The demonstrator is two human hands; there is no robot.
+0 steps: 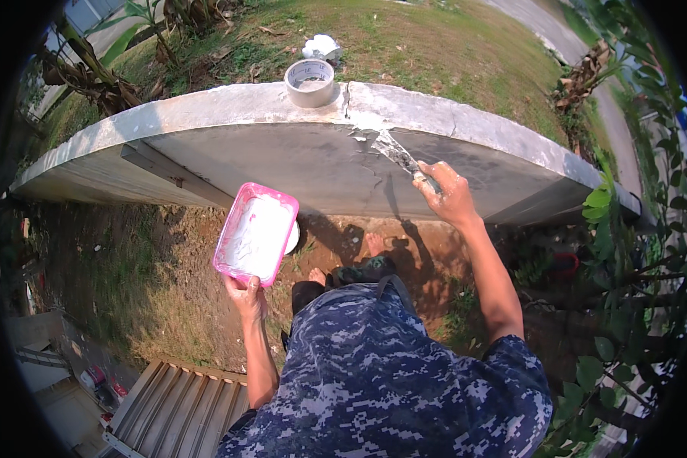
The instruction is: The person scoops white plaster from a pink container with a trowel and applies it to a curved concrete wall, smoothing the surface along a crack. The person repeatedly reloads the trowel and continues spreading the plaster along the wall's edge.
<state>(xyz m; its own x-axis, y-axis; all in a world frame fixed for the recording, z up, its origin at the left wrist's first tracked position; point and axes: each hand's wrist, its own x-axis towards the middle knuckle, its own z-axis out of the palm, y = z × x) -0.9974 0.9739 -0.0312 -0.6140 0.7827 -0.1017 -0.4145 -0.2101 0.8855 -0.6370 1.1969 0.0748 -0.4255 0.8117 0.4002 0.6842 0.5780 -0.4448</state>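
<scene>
My right hand (444,191) is closed round the handle of a putty knife (395,151). Its blade, smeared with white, touches the upper edge of a low concrete wall (267,156) by a crack. White filler (369,124) coats the wall around that spot. In my left hand (246,296) is a pink plastic tub (218,256), gripped at its near rim and tilted toward me. White paste (258,235) covers the inside of the tub. A roll of tape (310,95) rests on the wall's top, left of the crack.
Behind the tape lies a crumpled white thing (322,48). A round white object (292,238) is partly hidden behind the tub. Leafy branches (595,374) crowd the right side. A ribbed panel (177,408) lies at the lower left, and grass (427,46) spreads beyond the wall.
</scene>
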